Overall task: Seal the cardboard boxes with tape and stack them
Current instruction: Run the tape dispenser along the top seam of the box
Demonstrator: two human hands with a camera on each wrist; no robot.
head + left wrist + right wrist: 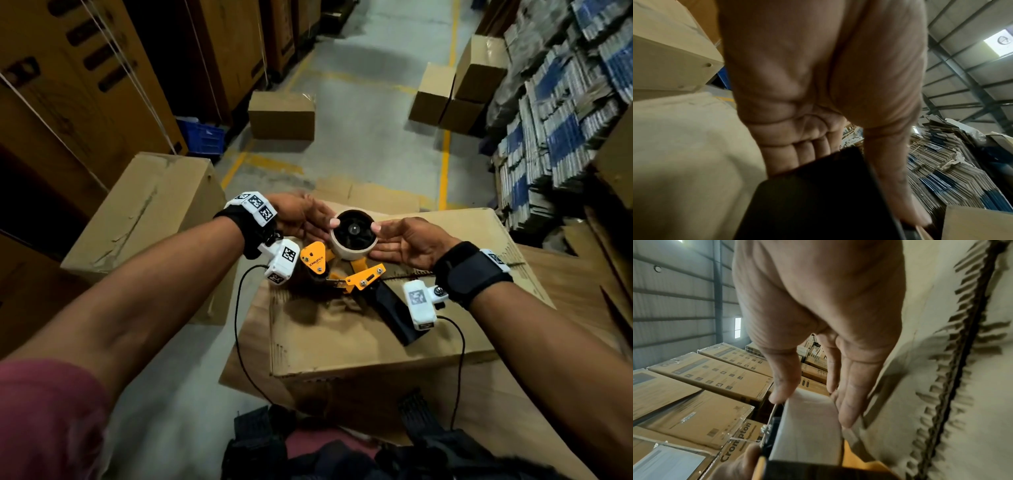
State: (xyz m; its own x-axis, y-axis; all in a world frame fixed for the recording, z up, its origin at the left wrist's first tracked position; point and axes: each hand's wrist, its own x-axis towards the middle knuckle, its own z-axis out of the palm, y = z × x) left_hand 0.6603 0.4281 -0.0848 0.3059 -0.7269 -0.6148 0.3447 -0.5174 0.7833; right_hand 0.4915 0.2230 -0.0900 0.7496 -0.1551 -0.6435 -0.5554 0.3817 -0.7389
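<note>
- Warehouse aisle: grey concrete floor [359, 137] with yellow lines, tall printed cartons on one side, stacked flat packs on the other, a few small brown boxes standing well beyond the hands.
- Directly under the grip lies a large brown cardboard box [342, 342] with a creased top; its centre seam looks untaped, so I judge sealing has not begun on it.
- Both hands meet on a pale, nearly bare cardboard tape core [354, 251] seated on the black hub of an orange metal tape dispenser [342, 274], which rests on the box top with its black handle [390, 308] pointing back toward the person.
- The left hand [301, 216] has its thumb on the near rim of the core and its fingers behind it; the right hand [400, 246] mirrors it, thumb on the rim, fingers laid along the core's outer wall. Both hands clasp the core from opposite sides.
- Judgement: the core is being worked on or off the hub.
- Risks: nothing holds the dispenser down, so a pull on the core could drag or tip it off the box.
- The toothed cutter sits just below the grip; a slip could bring a finger onto it.
- Squeezing the thin core could deform it and jam it on the hub.
- Whether any tape remains is hard to tell.
</note>
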